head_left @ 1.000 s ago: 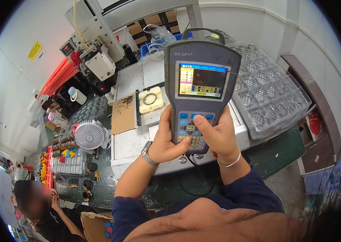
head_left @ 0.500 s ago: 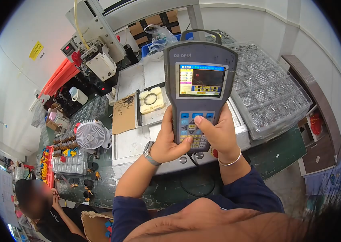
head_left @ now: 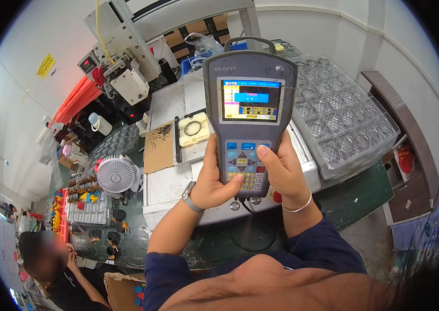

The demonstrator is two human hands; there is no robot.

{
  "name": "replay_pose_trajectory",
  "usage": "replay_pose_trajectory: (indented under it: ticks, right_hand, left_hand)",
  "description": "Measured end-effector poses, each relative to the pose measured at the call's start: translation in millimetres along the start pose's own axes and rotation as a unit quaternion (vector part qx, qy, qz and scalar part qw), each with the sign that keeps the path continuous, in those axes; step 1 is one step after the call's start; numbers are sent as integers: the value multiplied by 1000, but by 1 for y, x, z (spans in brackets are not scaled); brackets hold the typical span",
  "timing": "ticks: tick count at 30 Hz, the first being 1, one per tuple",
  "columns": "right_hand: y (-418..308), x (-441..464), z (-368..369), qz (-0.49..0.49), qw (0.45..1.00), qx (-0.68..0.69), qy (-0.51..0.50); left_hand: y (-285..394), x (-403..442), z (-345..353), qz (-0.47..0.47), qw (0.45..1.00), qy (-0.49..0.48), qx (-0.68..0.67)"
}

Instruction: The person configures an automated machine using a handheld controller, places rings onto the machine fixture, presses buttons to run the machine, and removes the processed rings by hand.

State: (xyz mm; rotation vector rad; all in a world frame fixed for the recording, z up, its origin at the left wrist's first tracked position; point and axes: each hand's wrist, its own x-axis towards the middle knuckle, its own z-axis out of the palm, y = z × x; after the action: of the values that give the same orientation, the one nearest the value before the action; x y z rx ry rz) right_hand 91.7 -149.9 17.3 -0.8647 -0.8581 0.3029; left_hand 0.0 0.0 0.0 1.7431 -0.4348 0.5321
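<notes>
The green bench (head_left: 354, 202) spreads beneath the work, much of it covered. On it stands the machine (head_left: 167, 192), its frame cut off by the top edge. At lower left is a co-worker (head_left: 77, 285), partly lost in the dark lens border; whether their joined hands hold anything is too small to tell. From dark sleeves (head_left: 167, 269) the person's forearms angle inward over the machine's front edge. The clear tray (head_left: 346, 119) lies to the right, its near left side hidden by the pendant and its contents hard to make out through glare.

The pendant (head_left: 248, 131) is held up before the machine's bed, top end away from the person and screen facing back. The left hand (head_left: 210, 186) is closed round its lower left side, thumb bent across the number keys; the right hand (head_left: 285, 171) grips the lower right, thumb angled up over the top right keys. The other fingers are mostly out of sight behind the casing, and whether either thumb presses cannot be told. The screen (head_left: 250, 101) shows a blue box with unreadable text. Left of the pendant, the cream block (head_left: 196, 139) is partly covered; the ring (head_left: 193, 128) lies on it.
</notes>
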Motion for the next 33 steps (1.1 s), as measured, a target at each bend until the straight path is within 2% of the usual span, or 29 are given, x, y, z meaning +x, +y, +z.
replay_pose_trajectory:
  ticks: [16, 19, 27, 33]
  right_hand:
    - [-1, 1, 1, -20, 999, -30, 10]
    - [-1, 1, 2, -18, 999, -33, 16]
    - [5, 2, 7, -1, 997, -71, 19]
    - [1, 0, 10, 9, 994, -106, 16]
  left_hand:
    - [-2, -1, 0, -17, 1000, -3, -3]
    - [-3, -1, 2, -21, 999, 3, -39]
    - [4, 8, 5, -128, 987, 80, -56]
    - [4, 8, 3, -135, 985, 81, -74]
